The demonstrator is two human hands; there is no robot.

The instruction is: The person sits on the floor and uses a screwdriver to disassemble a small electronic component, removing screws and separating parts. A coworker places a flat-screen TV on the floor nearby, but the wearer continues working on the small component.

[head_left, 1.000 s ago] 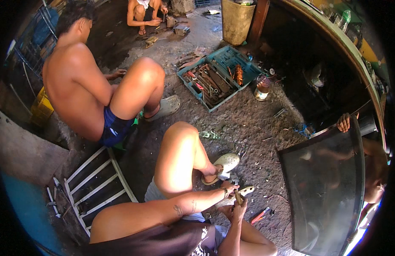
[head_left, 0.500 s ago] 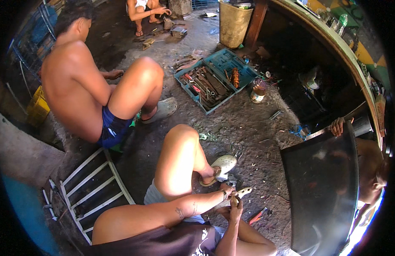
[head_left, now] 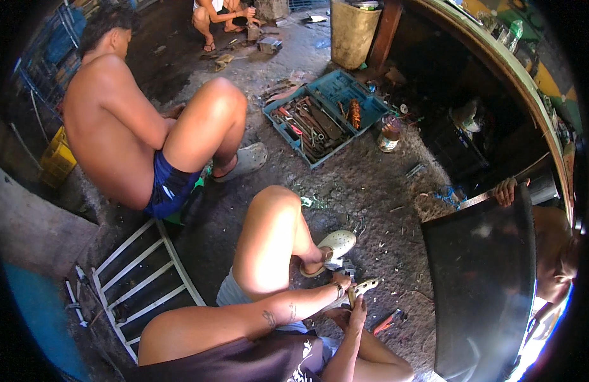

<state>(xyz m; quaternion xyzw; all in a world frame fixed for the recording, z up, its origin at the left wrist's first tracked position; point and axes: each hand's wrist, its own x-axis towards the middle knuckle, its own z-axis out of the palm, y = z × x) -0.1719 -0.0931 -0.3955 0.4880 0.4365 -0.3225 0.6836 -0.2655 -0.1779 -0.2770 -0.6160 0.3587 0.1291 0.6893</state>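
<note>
My left hand [head_left: 341,280] is closed at the end of my tattooed arm, beside my right shoe. It grips a small grey metal part [head_left: 349,267], partly hidden by the fingers. Just to the right and nearer, my right hand [head_left: 358,311] has its fingers wrapped on a narrow tan piece [head_left: 351,296] whose kind I cannot make out. Both hands are low between my bent legs, close to the white perforated clog [head_left: 369,286]. On the ground right of my right hand lies a tool with red handles [head_left: 386,323].
An open teal toolbox [head_left: 320,159] full of wrenches lies ahead, with a jar [head_left: 388,135] beside it. A co-worker [head_left: 110,134] sits at left, near a white metal rack [head_left: 141,274]. Another person's hand [head_left: 505,191] holds a large black panel [head_left: 479,286] at right.
My right hand has shifted slightly lower, and more of the tan piece shows between the hands. The view has moved slightly. The co-worker at left has drawn the hand closer to the leg.
</note>
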